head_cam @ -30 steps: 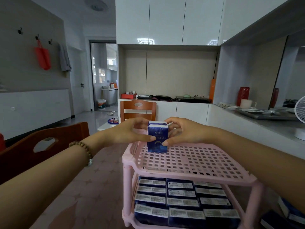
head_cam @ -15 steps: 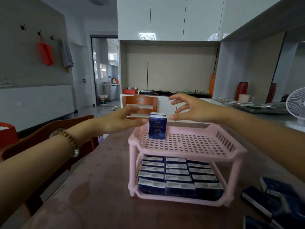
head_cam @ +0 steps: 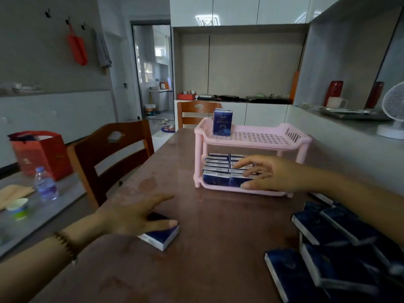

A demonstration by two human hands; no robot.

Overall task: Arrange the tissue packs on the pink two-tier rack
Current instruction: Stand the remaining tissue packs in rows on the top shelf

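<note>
Left hand [head_cam: 135,217]: fingers spread and fairly straight, laid flat on top of a single tissue pack [head_cam: 160,237] without curling round it. That pack lies flat on the table [head_cam: 218,226], in front of the pink rack [head_cam: 251,137] and off to its left. There's a bead bracelet [head_cam: 65,246] on that wrist.

Right hand [head_cam: 264,176]: released, fingers extended, holding nothing. It's right at the front of the rack's lower tier. Can't tell if the fingertips touch the packs there.

Rack lower tier: full of flat-laid packs in rows [head_cam: 216,169].
Rack upper tier: one upright pack [head_cam: 222,122] at the back-left corner.

Loose pile of packs [head_cam: 328,248] is on the table in front of the rack, to its right.

Left of the rack: wooden chair [head_cam: 109,154]. Further left: water bottle [head_cam: 46,184], paper cup [head_cam: 18,207], red bag [head_cam: 41,154]. Right of the rack: white fan [head_cam: 393,110].
</note>
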